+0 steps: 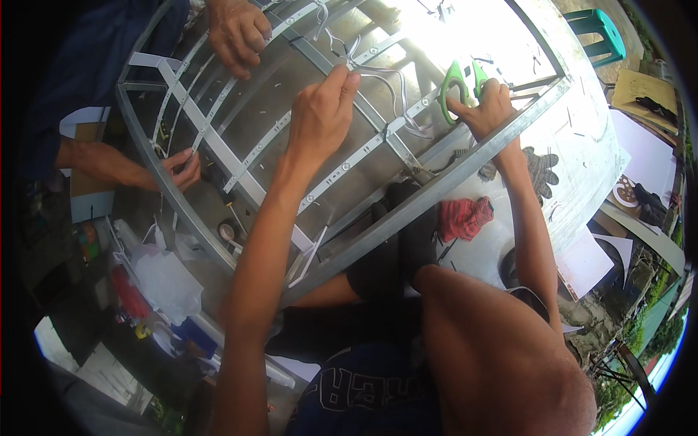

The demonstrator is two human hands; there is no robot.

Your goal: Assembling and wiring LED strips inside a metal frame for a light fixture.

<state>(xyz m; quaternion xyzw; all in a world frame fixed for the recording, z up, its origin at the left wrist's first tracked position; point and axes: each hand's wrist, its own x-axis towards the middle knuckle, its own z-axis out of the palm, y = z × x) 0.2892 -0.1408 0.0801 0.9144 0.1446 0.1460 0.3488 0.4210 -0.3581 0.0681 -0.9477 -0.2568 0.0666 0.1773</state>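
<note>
Green-handled scissors (455,81) are in my right hand (488,112), its fingers through and around the handles, above the near right rail of a grey metal frame (429,196). My left hand (320,112) is closed in a pinch over the middle of the frame, at thin white wires (392,76); the exact grip between thumb and finger is partly hidden. White LED strips (345,166) with small light modules run across the frame's bars. Past my left hand, a co-worker's hand (236,36) rests over the frame, and their other hand (183,168) pinches a strip end.
A metal sheet table (574,167) lies under and beside the frame. On it are a red knitted glove (465,218) and a grey glove (542,173). A green plastic stool (598,33) stands at the far right. A white plastic bag (163,280) sits at the lower left.
</note>
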